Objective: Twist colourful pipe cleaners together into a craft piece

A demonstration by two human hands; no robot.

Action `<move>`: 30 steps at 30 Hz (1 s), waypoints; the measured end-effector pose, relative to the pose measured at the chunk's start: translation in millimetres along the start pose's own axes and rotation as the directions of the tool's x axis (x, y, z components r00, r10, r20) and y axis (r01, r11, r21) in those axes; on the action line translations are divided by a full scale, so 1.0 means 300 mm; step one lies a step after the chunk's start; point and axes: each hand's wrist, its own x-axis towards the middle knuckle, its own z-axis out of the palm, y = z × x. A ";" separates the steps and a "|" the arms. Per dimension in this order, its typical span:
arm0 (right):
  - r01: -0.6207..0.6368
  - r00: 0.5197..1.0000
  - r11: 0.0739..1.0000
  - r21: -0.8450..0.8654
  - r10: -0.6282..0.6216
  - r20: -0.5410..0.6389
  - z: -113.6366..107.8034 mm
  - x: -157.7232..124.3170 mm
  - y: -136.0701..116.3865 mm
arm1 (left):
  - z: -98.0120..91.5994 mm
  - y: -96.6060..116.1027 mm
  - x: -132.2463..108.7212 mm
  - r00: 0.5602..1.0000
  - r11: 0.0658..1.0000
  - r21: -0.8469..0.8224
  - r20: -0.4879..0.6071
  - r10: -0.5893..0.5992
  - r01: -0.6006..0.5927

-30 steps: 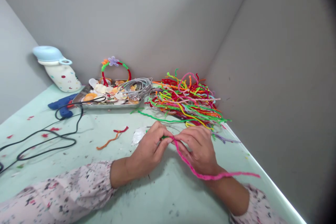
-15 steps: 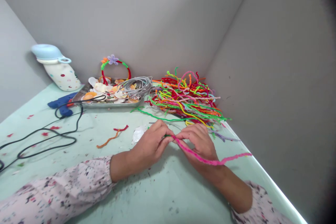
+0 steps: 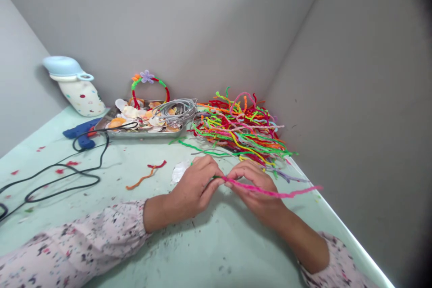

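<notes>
A pink pipe cleaner (image 3: 283, 195) runs from between my fingertips out to the right, across my right wrist. My left hand (image 3: 194, 186) pinches its inner end, where a bit of green pipe cleaner (image 3: 217, 177) shows between the fingers. Thumb and forefinger of my right hand (image 3: 254, 189) close on the pink length right beside the left fingertips. How the green and pink parts join is hidden by the fingers. Just behind my left hand lies a crumpled whitish piece (image 3: 180, 171), partly covered.
Beyond my hands lies a pile of coloured pipe cleaners (image 3: 243, 130). A metal tray (image 3: 148, 135) holds shells, coiled grey wire (image 3: 178, 110) and a decorated hoop (image 3: 150, 82). At left are a blue glue gun (image 3: 83, 130), its black cord (image 3: 64, 167) and a bottle (image 3: 81, 94).
The free pink length has swung up slightly and lies straighter. Both hands keep their pinch at nearly the same place. The whole view has shifted a little.
</notes>
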 end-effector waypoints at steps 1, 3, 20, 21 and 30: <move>-0.011 1.000 1.000 0.009 0.011 0.006 0.000 0.001 0.000 | 0.000 0.000 0.001 1.000 1.000 0.002 0.002 0.009 -0.009; -0.034 0.999 0.999 0.026 0.033 0.012 0.001 0.001 0.001 | 0.002 -0.001 0.001 1.000 1.000 0.002 0.005 0.029 -0.030; 0.056 0.998 0.997 -0.054 -0.055 0.023 -0.008 0.004 -0.006 | 0.005 -0.006 -0.002 0.996 0.995 0.038 -0.019 0.089 -0.088; 0.065 0.998 0.995 -0.069 -0.064 0.022 -0.009 0.005 -0.007 | 0.004 -0.007 -0.003 0.996 0.995 0.038 -0.021 0.091 -0.090; -0.084 0.996 0.994 0.071 0.082 0.026 0.006 -0.004 -0.008 | 0.001 -0.004 -0.006 0.990 0.989 0.055 -0.001 0.138 -0.138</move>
